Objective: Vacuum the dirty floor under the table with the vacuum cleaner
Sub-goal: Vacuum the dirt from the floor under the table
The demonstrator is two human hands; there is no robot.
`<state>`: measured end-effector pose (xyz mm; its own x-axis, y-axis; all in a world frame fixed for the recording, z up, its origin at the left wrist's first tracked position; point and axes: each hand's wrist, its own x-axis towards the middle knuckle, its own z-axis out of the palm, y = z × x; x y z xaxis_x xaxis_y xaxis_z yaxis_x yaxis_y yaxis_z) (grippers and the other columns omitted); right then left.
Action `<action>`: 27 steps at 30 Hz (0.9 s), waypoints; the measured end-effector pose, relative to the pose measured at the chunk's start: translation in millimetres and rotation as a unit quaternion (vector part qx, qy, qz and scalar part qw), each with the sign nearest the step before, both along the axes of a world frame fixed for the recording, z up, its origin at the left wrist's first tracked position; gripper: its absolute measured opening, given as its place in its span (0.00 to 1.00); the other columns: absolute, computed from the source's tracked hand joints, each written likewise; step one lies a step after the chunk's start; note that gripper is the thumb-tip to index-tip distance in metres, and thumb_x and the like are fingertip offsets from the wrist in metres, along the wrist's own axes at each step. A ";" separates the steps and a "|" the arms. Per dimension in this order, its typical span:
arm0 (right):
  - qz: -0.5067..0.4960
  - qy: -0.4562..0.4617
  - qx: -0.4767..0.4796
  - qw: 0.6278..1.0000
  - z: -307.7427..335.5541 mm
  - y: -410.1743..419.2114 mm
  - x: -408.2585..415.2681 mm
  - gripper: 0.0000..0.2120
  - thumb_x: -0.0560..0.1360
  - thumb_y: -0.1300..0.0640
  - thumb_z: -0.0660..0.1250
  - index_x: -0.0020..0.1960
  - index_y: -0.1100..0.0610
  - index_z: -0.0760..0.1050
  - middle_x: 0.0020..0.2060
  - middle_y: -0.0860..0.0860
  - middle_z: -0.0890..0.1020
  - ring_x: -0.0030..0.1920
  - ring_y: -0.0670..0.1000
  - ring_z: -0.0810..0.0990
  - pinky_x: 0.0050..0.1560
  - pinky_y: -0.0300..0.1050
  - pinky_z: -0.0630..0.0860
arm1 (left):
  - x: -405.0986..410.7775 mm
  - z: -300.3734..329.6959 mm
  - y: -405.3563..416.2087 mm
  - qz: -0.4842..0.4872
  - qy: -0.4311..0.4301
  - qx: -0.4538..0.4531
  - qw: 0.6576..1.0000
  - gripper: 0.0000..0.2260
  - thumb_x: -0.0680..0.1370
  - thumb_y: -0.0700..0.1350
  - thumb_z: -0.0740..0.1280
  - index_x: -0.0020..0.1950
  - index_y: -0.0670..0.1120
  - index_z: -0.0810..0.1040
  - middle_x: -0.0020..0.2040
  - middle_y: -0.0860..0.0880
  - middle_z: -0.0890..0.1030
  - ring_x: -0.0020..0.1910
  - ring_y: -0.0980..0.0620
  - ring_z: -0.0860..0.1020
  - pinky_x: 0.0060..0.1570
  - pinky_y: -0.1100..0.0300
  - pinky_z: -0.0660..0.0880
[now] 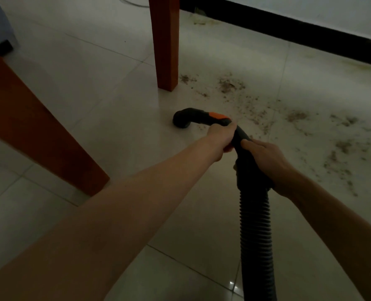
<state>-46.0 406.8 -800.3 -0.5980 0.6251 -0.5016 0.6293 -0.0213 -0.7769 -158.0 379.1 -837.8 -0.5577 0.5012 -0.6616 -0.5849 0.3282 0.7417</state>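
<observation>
Head view. Vacuum nozzle (183, 119), black with an orange tab, sits mouth-down on the pale tiled floor (106, 109), just in front of the nearer upright table leg (166, 46) and left of the dirt scatter (288, 120). Left hand (220, 137) is clenched round the curved handle section behind the orange tab; right hand (264, 158) wraps the rigid collar where the ribbed hose (256, 231) begins. Both hands grasp the tube; neither is free.

Handling, judged: nozzle and handle look like hard moulded plastic, stiff and light; hose is corrugated, so it should flex and drag rather than push. Best hold is as now: forward hand steers, rear hand takes hose weight. Smooth tile suggests easy sliding; fine grit may skitter if pushed fast.

Not visible: vacuum body, power switch and hose far end, cut off at the bottom edge. Tabletop out of frame; a second slanted leg (34, 127) crosses left. Lighting is dim; nozzle opening faces the floor, so contact with the tile cannot be confirmed. Debris type unclear. Stains along the dark skirting (288, 27) are indistinct.
</observation>
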 end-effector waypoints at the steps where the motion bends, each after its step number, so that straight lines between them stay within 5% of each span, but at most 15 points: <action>1: -0.002 -0.002 0.010 1.000 -1.3 -0.3 1.4 0.09 0.80 0.54 0.60 0.43 0.53 0.74 0.40 0.59 0.81 0.37 0.57 0.80 0.43 0.50 0.79 | 2.5 -1.0 1.1 -0.001 -0.001 -0.003 1.000 0.19 0.81 0.47 0.60 0.68 0.39 0.66 0.61 0.43 0.74 0.50 0.48 0.74 0.40 0.60 0.74; 8: -0.030 -0.015 0.127 0.991 -17.1 -11.2 1.0 0.13 0.80 0.51 0.57 0.58 0.57 0.74 0.44 0.56 0.80 0.44 0.57 0.81 0.50 0.53 0.80 | 15.3 4.2 7.1 0.002 0.001 0.001 1.000 0.20 0.79 0.48 0.62 0.67 0.39 0.68 0.62 0.42 0.75 0.57 0.44 0.76 0.55 0.52 0.76; 12: -0.015 -0.003 0.071 0.997 -9.0 -6.0 15.4 0.10 0.80 0.53 0.59 0.53 0.57 0.75 0.40 0.56 0.81 0.38 0.54 0.80 0.42 0.47 0.78 | 21.5 3.5 5.0 -0.003 0.003 -0.003 1.000 0.19 0.80 0.48 0.62 0.67 0.39 0.68 0.61 0.42 0.75 0.51 0.46 0.76 0.46 0.56 0.76; 16: 0.012 -0.005 0.037 0.999 -2.6 -3.4 33.6 0.09 0.80 0.53 0.60 0.46 0.56 0.76 0.39 0.58 0.81 0.38 0.57 0.81 0.45 0.52 0.80 | 31.1 -1.8 -0.7 -0.006 0.003 -0.012 1.000 0.19 0.81 0.48 0.60 0.69 0.39 0.66 0.58 0.42 0.75 0.50 0.47 0.74 0.51 0.57 0.75; 23: -0.005 -0.022 0.079 0.997 -2.5 -8.2 41.6 0.13 0.80 0.52 0.58 0.52 0.61 0.76 0.42 0.60 0.82 0.43 0.61 0.82 0.50 0.56 0.80 | 44.2 5.7 1.0 -0.022 -0.016 -0.002 1.000 0.20 0.80 0.48 0.62 0.69 0.40 0.66 0.62 0.42 0.74 0.51 0.47 0.75 0.53 0.56 0.75; 27: -0.038 -0.027 0.093 0.995 -9.4 -8.0 35.7 0.13 0.80 0.51 0.57 0.52 0.60 0.74 0.46 0.60 0.81 0.46 0.61 0.82 0.52 0.56 0.79 | 44.5 6.1 4.7 -0.018 -0.027 0.012 0.999 0.17 0.79 0.46 0.64 0.65 0.39 0.70 0.54 0.44 0.76 0.52 0.46 0.76 0.50 0.54 0.76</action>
<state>-10.2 398.8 -809.7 -0.5201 0.7528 -0.4035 0.6727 0.0699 -0.7366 -113.5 383.9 -831.6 -0.5033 0.5366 -0.6774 -0.6117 0.3325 0.7179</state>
